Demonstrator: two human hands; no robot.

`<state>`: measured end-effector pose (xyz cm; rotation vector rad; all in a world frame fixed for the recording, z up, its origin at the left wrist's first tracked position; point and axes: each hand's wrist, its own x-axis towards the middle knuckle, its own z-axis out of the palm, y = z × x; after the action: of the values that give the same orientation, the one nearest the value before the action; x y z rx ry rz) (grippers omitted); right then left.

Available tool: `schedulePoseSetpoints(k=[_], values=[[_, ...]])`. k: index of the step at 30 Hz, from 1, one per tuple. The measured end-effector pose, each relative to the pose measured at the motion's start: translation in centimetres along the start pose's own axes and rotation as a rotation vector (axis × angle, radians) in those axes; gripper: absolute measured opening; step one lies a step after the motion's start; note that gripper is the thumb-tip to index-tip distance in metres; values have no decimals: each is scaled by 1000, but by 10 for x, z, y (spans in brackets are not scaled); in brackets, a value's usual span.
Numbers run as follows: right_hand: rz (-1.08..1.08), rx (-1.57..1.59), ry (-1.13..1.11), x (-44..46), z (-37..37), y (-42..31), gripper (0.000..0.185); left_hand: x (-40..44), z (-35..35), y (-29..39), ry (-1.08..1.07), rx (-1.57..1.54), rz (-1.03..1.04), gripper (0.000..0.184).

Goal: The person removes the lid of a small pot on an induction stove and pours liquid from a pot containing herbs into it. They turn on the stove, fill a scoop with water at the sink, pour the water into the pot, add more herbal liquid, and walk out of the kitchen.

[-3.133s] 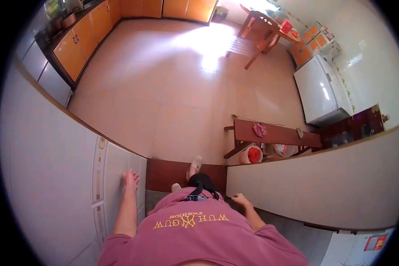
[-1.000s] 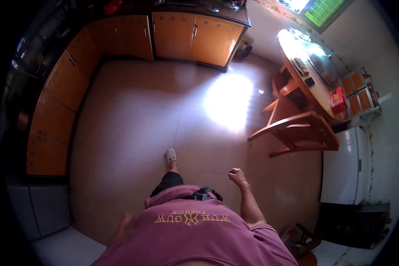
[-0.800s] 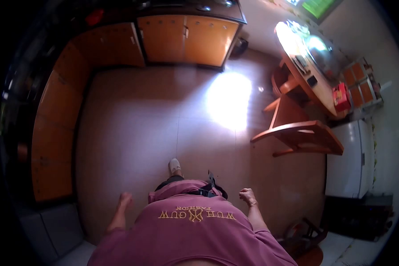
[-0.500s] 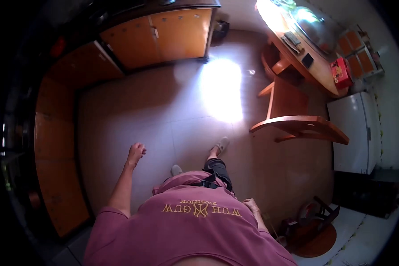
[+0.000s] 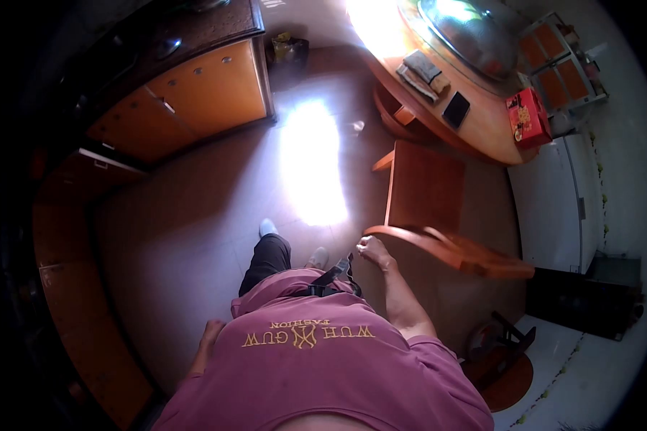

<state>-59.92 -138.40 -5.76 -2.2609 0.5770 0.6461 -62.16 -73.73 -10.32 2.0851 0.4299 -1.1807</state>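
Observation:
My right hand (image 5: 374, 251) is held out in front of my body with its fingers curled in, and nothing shows in it. It is nearest to the curved back of a wooden chair (image 5: 428, 183); I cannot tell whether they touch. Close against my side hangs my left hand (image 5: 212, 332), partly hidden by the pink shirt (image 5: 309, 366), and its fingers do not show clearly. A dark strap with a buckle (image 5: 331, 279) crosses the front of my waist.
Beyond the chair stands a round wooden table (image 5: 482, 136) bearing folded cloths (image 5: 423, 74), a phone (image 5: 456, 110), a red box (image 5: 529, 118) and a domed cover (image 5: 474, 39). Orange cabinets (image 5: 201, 93) line the left. A white fridge (image 5: 553, 197) and a stool (image 5: 507, 381) are at right.
I have stepped forward, so the table and chair are closer. My right hand has swung forward from my side, while my left hand has swung back against my body.

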Motion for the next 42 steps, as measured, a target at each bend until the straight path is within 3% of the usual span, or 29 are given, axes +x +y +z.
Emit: schedulePoseSetpoints(k=[2, 4, 8, 10, 11, 13, 15, 16, 20, 24, 26, 28, 31, 32, 39, 42], values=[[-55, 29, 50, 38, -23, -17, 21, 28, -10, -11, 7, 32, 22, 21], [-68, 53, 90, 66, -49, -43, 19, 42, -34, 26, -20, -59, -20, 20], [-105, 42, 90, 121, -67, -40, 17, 87, -98, 180, 12, -142, -154, 18], [61, 183, 50, 122, -75, -40, 17, 113, -131, 262, 100, -189, -185, 18], [187, 311, 27, 119, -80, -41, 18, 139, -149, 301, 80, -25, -7, 19], [322, 434, 16, 123, -66, -13, 18, 202, -177, 352, 43, 88, 80, 23], [347, 468, 8, 118, -76, -11, 19, 239, -184, 446, 169, 310, 388, 27], [391, 501, 71, 118, -89, -22, 21, 251, -177, 504, 119, 175, 416, 26], [446, 456, 169, 126, -157, -39, 24, 239, -112, 716, -57, 168, 716, 25], [248, 346, 362, 151, -277, -53, 28, 227, -22, 836, -121, 216, 859, 24], [99, 434, 489, 167, -343, -61, 30, 218, 14, 877, -141, 223, 920, 24], [109, 381, 483, 179, -388, -51, 28, 211, 48, 900, -138, 432, 905, 25], [128, 277, 408, 209, -467, -39, 26, 216, 86, 925, -155, 466, 1036, 24], [52, 233, 483, 220, -484, -34, 26, 208, 94, 933, -137, 435, 1023, 24], [-169, 121, 668, 279, -599, -20, 15, 181, 119, 996, -75, 535, 1066, 23], [-241, 121, 733, 293, -654, -15, 12, 183, 129, 1028, -168, 572, 1063, 25]])
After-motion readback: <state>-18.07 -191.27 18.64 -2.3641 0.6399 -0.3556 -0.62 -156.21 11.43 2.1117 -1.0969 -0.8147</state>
